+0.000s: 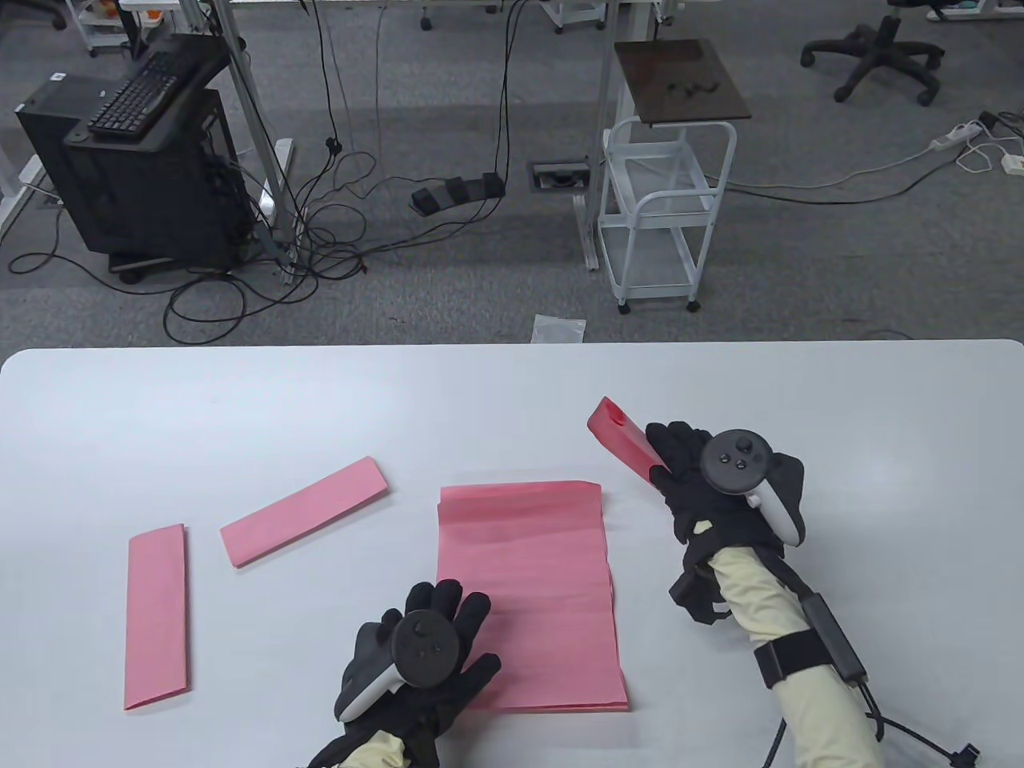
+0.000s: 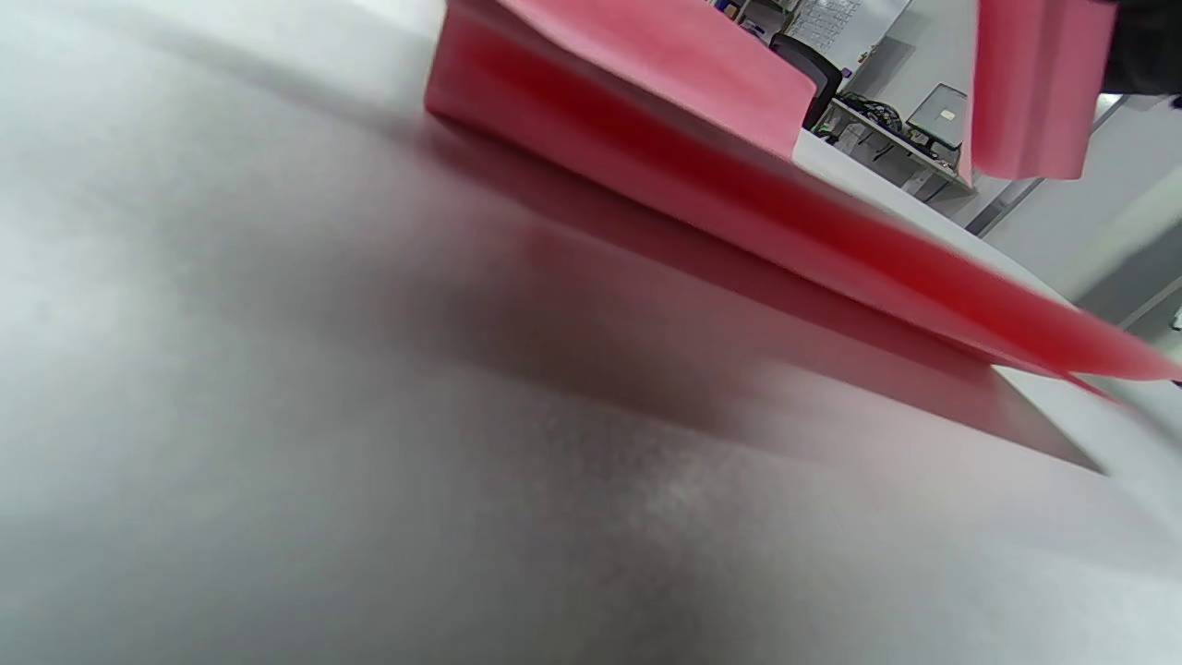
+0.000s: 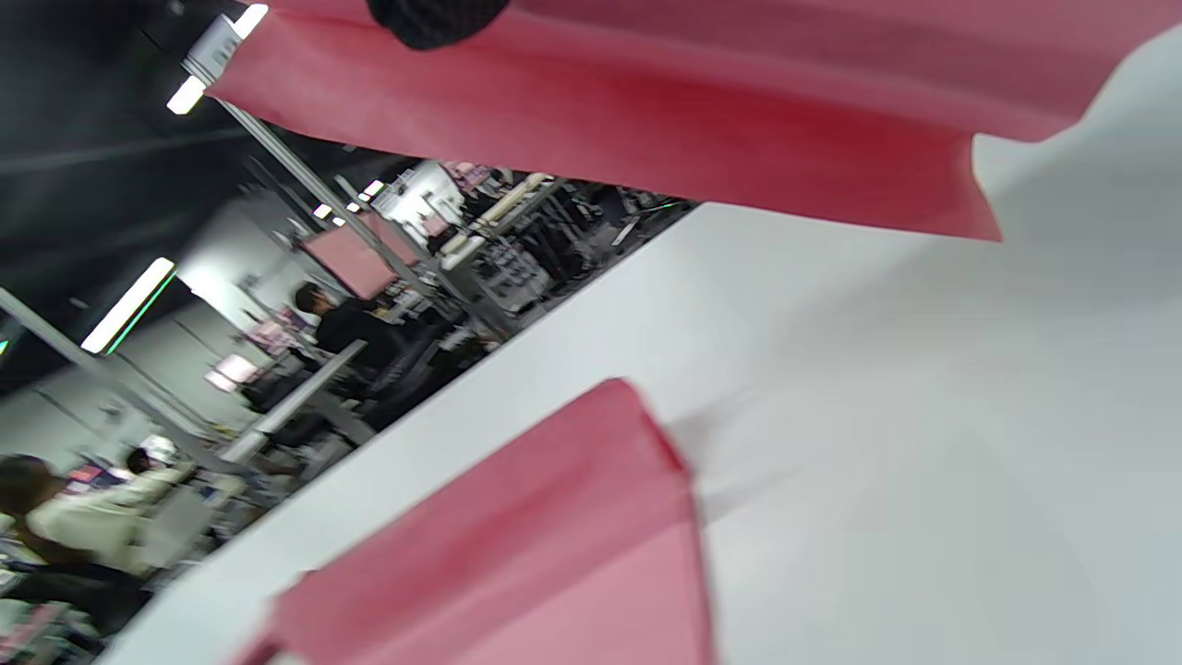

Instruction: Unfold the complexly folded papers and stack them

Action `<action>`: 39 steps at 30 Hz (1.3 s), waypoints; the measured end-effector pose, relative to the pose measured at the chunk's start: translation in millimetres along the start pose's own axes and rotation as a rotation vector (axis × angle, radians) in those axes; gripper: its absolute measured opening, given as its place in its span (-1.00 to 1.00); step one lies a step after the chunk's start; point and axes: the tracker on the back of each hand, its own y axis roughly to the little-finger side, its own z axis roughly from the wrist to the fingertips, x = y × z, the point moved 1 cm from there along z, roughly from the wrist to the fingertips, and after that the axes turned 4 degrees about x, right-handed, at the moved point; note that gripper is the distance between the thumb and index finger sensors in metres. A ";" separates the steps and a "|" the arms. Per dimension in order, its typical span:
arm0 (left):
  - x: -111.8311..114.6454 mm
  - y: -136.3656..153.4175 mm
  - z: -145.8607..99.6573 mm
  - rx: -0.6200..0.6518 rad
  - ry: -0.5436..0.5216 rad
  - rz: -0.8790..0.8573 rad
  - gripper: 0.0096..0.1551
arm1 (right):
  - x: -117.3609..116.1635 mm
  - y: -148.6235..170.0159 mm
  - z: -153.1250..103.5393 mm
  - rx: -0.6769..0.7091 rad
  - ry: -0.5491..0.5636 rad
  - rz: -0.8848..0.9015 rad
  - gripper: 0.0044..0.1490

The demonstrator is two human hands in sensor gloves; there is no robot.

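A stack of unfolded pink sheets [image 1: 532, 592] lies flat in the middle of the white table [image 1: 240, 400]. My left hand [image 1: 432, 640] rests flat, fingers spread, on the stack's lower left edge. My right hand [image 1: 688, 480] grips a folded pink paper [image 1: 624, 440] and holds it above the table, right of the stack. That paper shows at the top of the right wrist view [image 3: 646, 120] and top right of the left wrist view [image 2: 1034, 83]. The stack also shows in both wrist views [image 2: 739, 185] [image 3: 554, 554].
Two more folded pink strips lie on the left of the table: one slanted [image 1: 304, 510], one upright near the left edge [image 1: 157, 618]. Beyond the table's far edge stand a white cart [image 1: 664, 208] and a black computer stand [image 1: 144, 160].
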 end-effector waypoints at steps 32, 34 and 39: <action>-44.7 41.8 23.8 0.159 -0.339 -1.007 -0.61 | -97.4 -20.8 -51.6 0.340 -0.167 1.123 0.02; -47.5 43.5 22.1 0.154 -0.333 -0.982 -0.61 | -83.2 -14.3 -51.1 0.334 -0.090 0.949 0.04; -47.3 40.0 24.1 0.160 -0.271 -0.826 -0.61 | -56.2 -10.7 -51.5 0.341 0.029 0.643 -0.03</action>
